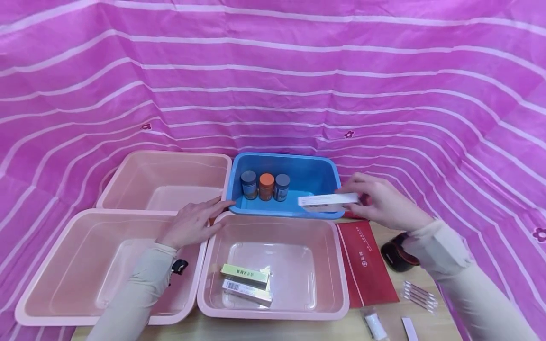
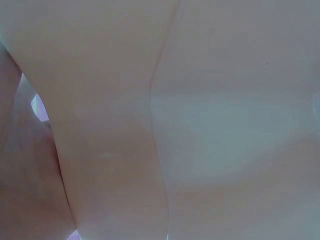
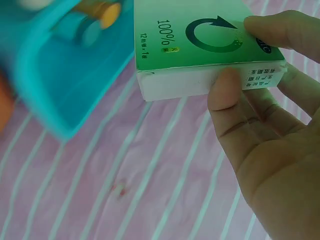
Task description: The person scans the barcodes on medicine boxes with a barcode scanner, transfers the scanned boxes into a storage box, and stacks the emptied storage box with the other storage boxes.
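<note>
My right hand point(image 1: 386, 203) pinches one end of a small white and green carton point(image 3: 200, 35) between thumb and fingers. In the head view the carton hangs over the front right rim of the blue tub point(image 1: 283, 156). Inside that tub stand two grey-lidded jars point(image 1: 249, 185) and an orange-lidded jar point(image 1: 266, 187). My left hand point(image 1: 192, 225) rests across the tub rims with fingers extended, fingertips at the blue tub's front left corner. A pink tub wall point(image 2: 225, 130) fills most of the left wrist view, with part of the left hand point(image 2: 22, 165) at its edge.
The front middle pink tub point(image 1: 273, 314) holds a yellow-green box point(image 1: 244, 274) and a pale box point(image 1: 247, 291). Two more pink tubs point(image 1: 47, 265) stand left. On the right lie a red pouch point(image 1: 367, 270), a black object point(image 1: 396, 255), packed swabs point(image 1: 420, 296) and a small packet point(image 1: 375, 327).
</note>
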### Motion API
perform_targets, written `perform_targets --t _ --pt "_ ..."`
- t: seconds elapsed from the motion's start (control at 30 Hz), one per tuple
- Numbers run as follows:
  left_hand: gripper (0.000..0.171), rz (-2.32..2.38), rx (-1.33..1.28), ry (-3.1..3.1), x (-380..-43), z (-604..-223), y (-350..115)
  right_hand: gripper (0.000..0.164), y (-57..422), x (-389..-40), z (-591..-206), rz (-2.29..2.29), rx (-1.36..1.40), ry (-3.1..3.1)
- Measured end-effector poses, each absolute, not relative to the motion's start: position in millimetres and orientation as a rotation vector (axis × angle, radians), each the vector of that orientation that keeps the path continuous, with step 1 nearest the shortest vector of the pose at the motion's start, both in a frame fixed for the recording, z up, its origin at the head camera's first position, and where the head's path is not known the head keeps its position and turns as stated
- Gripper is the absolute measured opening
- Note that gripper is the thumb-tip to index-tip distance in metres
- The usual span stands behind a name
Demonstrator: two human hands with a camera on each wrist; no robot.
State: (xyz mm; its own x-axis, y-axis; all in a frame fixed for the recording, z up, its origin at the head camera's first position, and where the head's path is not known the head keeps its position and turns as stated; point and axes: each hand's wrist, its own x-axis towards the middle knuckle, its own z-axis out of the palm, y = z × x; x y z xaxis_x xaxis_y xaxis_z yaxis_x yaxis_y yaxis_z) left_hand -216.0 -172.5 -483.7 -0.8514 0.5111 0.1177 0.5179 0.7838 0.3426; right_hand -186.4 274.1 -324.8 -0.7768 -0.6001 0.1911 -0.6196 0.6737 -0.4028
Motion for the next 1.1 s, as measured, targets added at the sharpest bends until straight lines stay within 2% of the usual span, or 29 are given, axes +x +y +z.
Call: perform_targets --t 0.3,0.67,0.87,1.1 --pt "0.058 -0.575 -0.835 -2.948 -213.6 -485.6 -173.4 0.031 165.0 -255.8 -328.0 0.861 1.215 -2.803" --pt "0.052 -0.495 -0.893 -2.816 -215.7 -484.8 -173.2 0.028 32.7 -321.8 -346.6 0.692 1.287 -2.954" --pt "0.051 -0.513 -0.907 -2.828 -214.5 -486.2 -173.6 0.025 -18.4 -350.0 -367.2 0.688 1.233 -3.020" --pt "0.053 -0.509 -0.941 -2.765 -216.5 -487.4 -175.6 0.021 -54.0 -370.9 -393.1 0.674 1.097 -3.127"
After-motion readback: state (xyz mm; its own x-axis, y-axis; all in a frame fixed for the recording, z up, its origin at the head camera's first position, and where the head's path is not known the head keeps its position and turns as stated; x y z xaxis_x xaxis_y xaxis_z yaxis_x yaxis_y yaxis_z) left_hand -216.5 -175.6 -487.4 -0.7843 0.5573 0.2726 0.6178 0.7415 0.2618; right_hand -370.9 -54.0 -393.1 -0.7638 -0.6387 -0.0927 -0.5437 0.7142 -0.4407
